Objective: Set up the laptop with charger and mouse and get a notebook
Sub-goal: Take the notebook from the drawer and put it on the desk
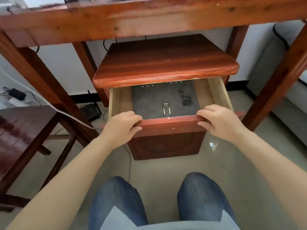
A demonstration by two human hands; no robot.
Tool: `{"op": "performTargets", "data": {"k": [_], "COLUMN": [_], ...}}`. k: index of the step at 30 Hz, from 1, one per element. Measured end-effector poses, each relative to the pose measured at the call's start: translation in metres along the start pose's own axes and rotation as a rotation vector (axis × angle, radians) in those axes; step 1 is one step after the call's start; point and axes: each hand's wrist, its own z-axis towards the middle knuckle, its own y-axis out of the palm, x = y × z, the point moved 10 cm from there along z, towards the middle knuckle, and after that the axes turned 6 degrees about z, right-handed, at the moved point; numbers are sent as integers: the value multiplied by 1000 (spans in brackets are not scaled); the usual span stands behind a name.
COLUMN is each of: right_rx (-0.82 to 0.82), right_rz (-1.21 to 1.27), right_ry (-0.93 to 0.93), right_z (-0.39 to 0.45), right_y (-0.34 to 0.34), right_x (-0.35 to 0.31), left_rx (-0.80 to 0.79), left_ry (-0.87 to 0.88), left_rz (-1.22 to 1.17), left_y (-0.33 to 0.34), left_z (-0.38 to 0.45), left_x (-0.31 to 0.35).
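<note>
A small red-brown wooden cabinet (164, 63) stands under the desk, its top drawer (167, 122) pulled out. Inside the drawer lies a dark grey notebook (164, 100) with a faint logo and a metal clip near its front edge. My left hand (122, 126) grips the left part of the drawer's front panel, fingers curled over its top edge. On the right part of the same panel, my right hand (219, 122) holds on in the same way. Laptop, charger and mouse are not clearly visible; only dark shapes show on the desktop at the top edge.
The wooden desk (149, 19) spans the top, its legs at both sides. A dark wooden stool (21, 130) stands at the left. A black adapter (16, 93), cables and a black device (90, 111) lie on the floor. A radiator (295, 117) is at the right.
</note>
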Motion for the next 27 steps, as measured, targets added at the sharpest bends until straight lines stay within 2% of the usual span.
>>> {"op": "performTargets", "data": {"k": [6,17,22,24,27], "right_rx": [-72,-94,70,147,177], "right_rz": [67,53,131,113,42], "right_ry": [-147,-130,-151,-149,-124], "right_z": [-36,-52,-43,-34,-17], "right_y": [19,54,18,-3,-26], "right_x": [-19,-14,-13,-11,-9], "left_rx": [-120,-203,-40,47,137], "left_ry": [148,216,273,242,214], "left_rz": [-31,-22,-18,-54,-6], "left_y": [28,60,24,3,-24], "left_z": [-28,-38,-32,-28,-19], "left_x": [20,25,24,19,13]}}
